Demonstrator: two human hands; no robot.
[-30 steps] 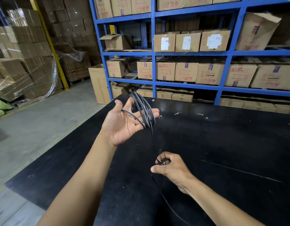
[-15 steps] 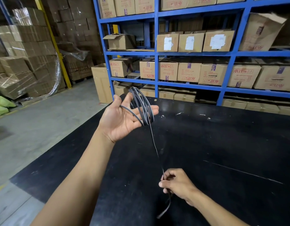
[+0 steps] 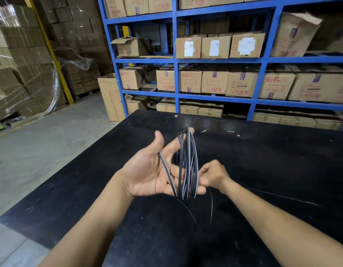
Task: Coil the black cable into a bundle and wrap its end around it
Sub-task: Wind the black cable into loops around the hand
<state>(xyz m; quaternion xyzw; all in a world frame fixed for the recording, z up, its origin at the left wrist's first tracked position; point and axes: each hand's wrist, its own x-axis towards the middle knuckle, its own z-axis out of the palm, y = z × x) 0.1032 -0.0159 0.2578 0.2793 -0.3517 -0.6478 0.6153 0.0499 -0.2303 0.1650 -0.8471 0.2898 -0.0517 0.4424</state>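
Observation:
The black cable [image 3: 187, 162] is wound in several loops around the fingers of my left hand [image 3: 147, 170], which is held palm up above the table with fingers spread. A single strand crosses the palm. My right hand [image 3: 213, 174] sits right beside the coil, on its right, fingers pinched on the cable's loose part. A thin free length of the cable hangs below both hands and curves down toward the black table [image 3: 263, 170]; its tip is hard to make out against the dark top.
The table's left edge runs diagonally beside grey concrete floor [image 3: 41, 151]. Blue shelving [image 3: 176, 60] full of cardboard boxes stands behind the table's far edge. Wrapped box stacks [image 3: 22, 74] fill the far left.
My right hand has risen from low over the table up to the coil, bringing the loose cable with it. My left hand has dropped and moved closer with the loops.

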